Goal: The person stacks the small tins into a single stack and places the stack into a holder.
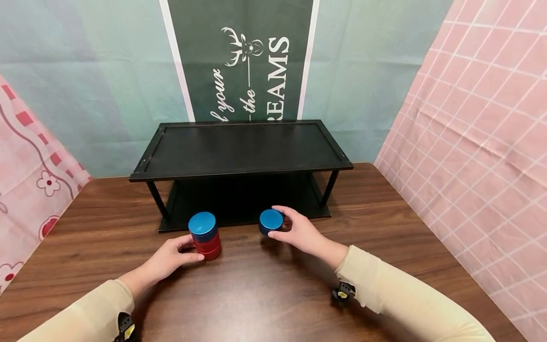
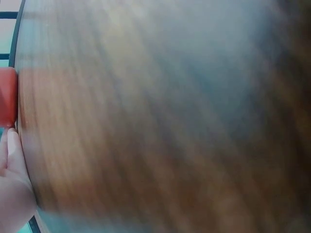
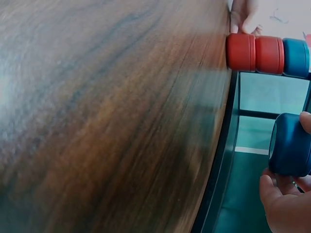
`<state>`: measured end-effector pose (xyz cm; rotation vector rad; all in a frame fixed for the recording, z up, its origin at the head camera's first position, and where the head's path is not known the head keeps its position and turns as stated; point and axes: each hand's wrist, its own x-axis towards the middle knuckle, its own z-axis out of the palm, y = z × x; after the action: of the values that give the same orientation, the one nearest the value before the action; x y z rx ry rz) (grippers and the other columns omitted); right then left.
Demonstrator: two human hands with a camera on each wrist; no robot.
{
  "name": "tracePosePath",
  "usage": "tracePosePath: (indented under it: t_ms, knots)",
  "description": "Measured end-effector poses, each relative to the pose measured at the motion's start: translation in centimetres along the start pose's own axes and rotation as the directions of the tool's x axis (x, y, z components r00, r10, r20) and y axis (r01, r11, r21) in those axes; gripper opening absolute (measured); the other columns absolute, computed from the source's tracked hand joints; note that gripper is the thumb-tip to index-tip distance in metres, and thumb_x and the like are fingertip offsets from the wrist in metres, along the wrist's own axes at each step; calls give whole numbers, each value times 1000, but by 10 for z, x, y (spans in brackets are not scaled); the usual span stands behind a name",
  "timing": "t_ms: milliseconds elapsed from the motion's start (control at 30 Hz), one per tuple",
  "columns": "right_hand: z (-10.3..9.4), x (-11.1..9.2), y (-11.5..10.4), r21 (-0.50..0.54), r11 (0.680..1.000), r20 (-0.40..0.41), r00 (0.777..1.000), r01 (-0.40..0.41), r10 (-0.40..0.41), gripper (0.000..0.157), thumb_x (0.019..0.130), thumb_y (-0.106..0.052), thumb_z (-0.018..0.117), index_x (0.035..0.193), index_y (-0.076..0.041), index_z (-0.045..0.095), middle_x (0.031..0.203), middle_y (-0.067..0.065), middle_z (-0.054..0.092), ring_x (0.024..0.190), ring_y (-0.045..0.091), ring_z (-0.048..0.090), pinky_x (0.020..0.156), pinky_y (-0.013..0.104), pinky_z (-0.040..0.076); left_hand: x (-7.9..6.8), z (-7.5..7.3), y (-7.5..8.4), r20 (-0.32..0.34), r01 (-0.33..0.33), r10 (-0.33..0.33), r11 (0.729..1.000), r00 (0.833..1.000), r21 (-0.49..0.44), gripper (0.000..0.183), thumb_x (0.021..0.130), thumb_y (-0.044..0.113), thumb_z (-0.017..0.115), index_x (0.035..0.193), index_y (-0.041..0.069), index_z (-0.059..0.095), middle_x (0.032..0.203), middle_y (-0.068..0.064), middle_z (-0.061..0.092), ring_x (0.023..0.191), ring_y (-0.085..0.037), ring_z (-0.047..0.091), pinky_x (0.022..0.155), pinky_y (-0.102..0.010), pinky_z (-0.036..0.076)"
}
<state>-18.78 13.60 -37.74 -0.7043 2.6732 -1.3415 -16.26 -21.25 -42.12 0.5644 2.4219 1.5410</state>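
A stack of short cylinders stands upright on the table: two red cylinders (image 3: 240, 52) below, one blue cylinder (image 1: 202, 224) on top. My left hand (image 1: 168, 259) holds the bottom red one from the left, thumb in front and fingers behind. In the left wrist view only a red cylinder (image 2: 7, 97) and part of that hand (image 2: 14, 187) show at the edge. To the right of the stack, my right hand (image 1: 301, 232) grips a second blue cylinder (image 1: 271, 221) between thumb and fingers. The right wrist view shows this blue cylinder (image 3: 290, 144) raised off the tabletop.
A black two-level shelf (image 1: 248, 147) stands behind both hands, its lower board near the cylinders. The brown wooden table (image 1: 252, 294) extends in front. A patterned cloth (image 1: 38, 185) hangs at the left, a pink checked one (image 1: 483, 133) at the right.
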Motion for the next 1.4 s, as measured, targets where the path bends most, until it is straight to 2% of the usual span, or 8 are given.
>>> tracePosePath:
  t_ms: [167, 567, 767, 900, 1133, 1300, 1400]
  knots:
    - [-3, 0, -6, 17, 1000, -14, 1000, -1, 1, 63, 82, -21, 73, 135, -3, 43, 127, 15, 53, 104, 24, 58, 86, 35, 49, 0, 0, 1, 1, 3, -3, 1000, 1000, 17, 50, 85, 19, 69, 128, 1, 53, 121, -14, 59, 113, -31, 53, 93, -45, 41]
    - [-10, 4, -14, 74, 997, -46, 999, 2, 2, 62, 81, -18, 74, 134, -5, 45, 126, 10, 54, 102, 20, 59, 85, 32, 49, -1, 1, 2, -1, 2, -2, 1000, 1000, 25, 50, 84, 18, 70, 128, 0, 53, 121, -14, 60, 113, -32, 53, 94, -50, 40]
    - [-12, 8, -20, 112, 993, -78, 997, 28, -19, 62, 80, -14, 75, 134, -3, 46, 126, 10, 54, 102, 22, 59, 86, 36, 49, 1, 1, 1, -5, -5, 5, 1000, 1000, 11, 49, 84, 18, 70, 127, 0, 54, 120, -14, 60, 111, -31, 53, 92, -36, 43]
    - [-11, 11, -26, 124, 992, -75, 997, 40, -31, 63, 80, -14, 75, 134, -4, 45, 126, 10, 53, 103, 21, 58, 87, 34, 48, 1, 1, 0, 2, -6, 6, 1000, 1000, 7, 49, 84, 17, 69, 127, 0, 54, 120, -14, 60, 112, -32, 53, 90, -28, 43]
    - [-8, 17, -36, 134, 990, -78, 996, 45, -35, 63, 80, -15, 75, 135, -5, 45, 123, 9, 54, 103, 21, 57, 88, 32, 48, 0, 2, -1, 0, -8, 8, 1000, 1000, 1, 49, 85, 17, 69, 127, 0, 54, 121, -14, 59, 113, -32, 52, 91, -32, 43]
    - [-6, 20, -41, 139, 989, -78, 996, 55, -45, 61, 80, -15, 75, 134, -7, 47, 122, 8, 55, 103, 19, 58, 88, 31, 48, -1, 1, -1, -9, -9, 9, 1000, 1000, 7, 48, 84, 16, 70, 126, -1, 55, 120, -14, 60, 112, -32, 52, 90, -27, 43]
    - [-6, 20, -42, 143, 989, -81, 996, 44, -33, 61, 80, -14, 75, 133, -7, 47, 121, 8, 55, 102, 19, 58, 88, 31, 47, -2, 1, -1, -4, -4, 4, 1000, 1000, 4, 48, 84, 17, 69, 127, -1, 54, 121, -14, 60, 112, -32, 52, 90, -28, 43]
